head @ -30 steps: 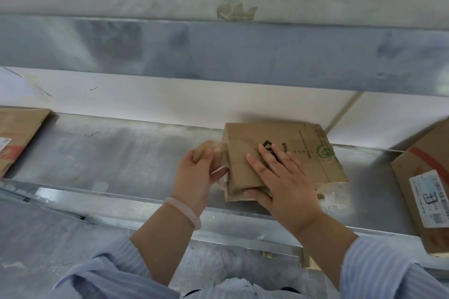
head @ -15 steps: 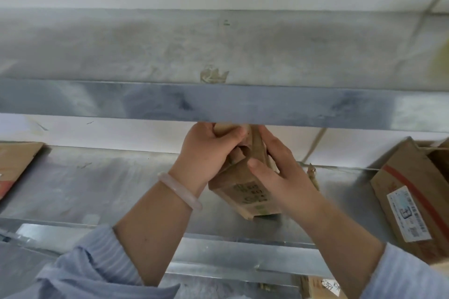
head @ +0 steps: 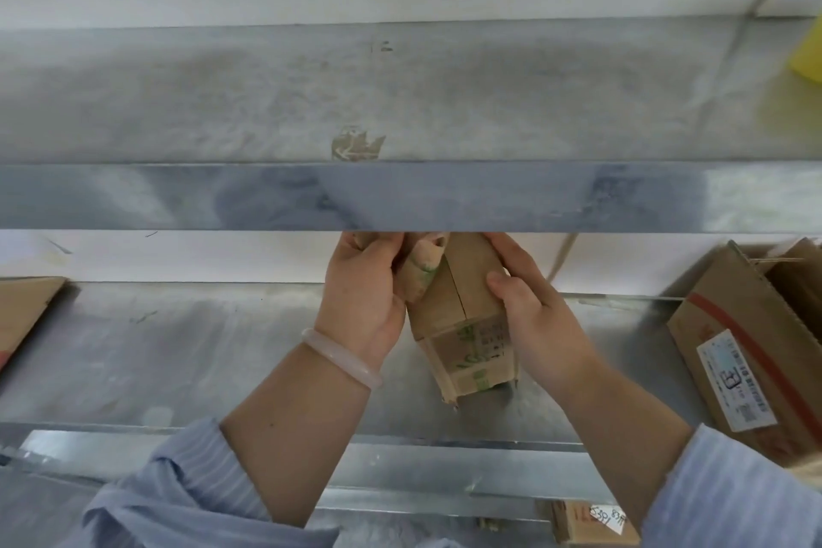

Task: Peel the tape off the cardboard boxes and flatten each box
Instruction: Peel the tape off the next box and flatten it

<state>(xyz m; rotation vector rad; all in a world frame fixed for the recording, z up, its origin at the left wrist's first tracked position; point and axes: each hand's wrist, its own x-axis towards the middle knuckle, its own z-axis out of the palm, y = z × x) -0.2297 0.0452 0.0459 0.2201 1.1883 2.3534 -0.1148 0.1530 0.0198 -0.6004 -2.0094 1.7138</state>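
A small brown cardboard box (head: 462, 325) with green print is held up on end above the metal shelf (head: 200, 352). My right hand (head: 529, 311) grips its right side, thumb on the front face. My left hand (head: 364, 294) pinches a crumpled strip of tape (head: 420, 269) that is peeled back from the box's upper left. The box's top end and my fingertips are hidden behind the upper shelf's front edge (head: 400, 196).
A larger cardboard box (head: 751, 352) with red tape and a white label lies at the right of the shelf. A flat cardboard piece (head: 22, 311) lies at the far left. Another box (head: 591, 523) sits below the shelf. Something yellow (head: 807, 58) is on the upper shelf.
The box lay flat on the shelf under my hands a second ago. Both hands have lifted it upright, and the left hand has pulled the tape strip away from it.
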